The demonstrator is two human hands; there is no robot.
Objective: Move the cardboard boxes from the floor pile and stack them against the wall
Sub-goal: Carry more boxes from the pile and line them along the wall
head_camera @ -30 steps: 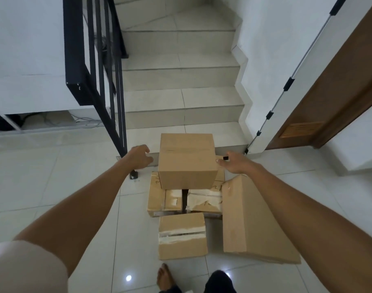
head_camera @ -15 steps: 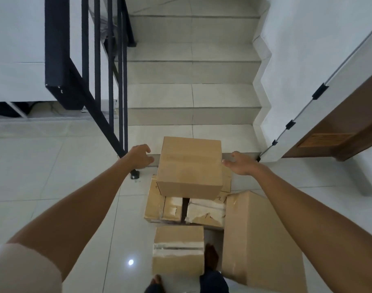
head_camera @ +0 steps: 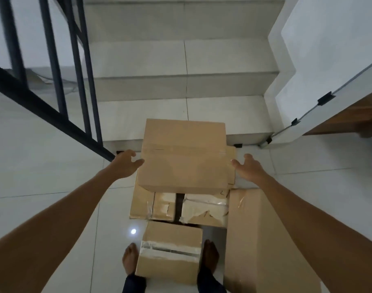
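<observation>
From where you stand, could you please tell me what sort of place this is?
Likely a home's hallway at the foot of a staircase: tiled stairs rise ahead, a black railing runs on the left, and a wooden door stands on the right. The boxes lie piled on the tiled floor.

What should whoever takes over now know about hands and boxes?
The left hand is open at the left side of the top box; the right hand is open at its right side.
The top box sits on the torn-tape box; the small box lies between the feet; the tall box stands at right.
Done: nothing stacked in view.
Left: lift, carry and stack all four boxes.
</observation>
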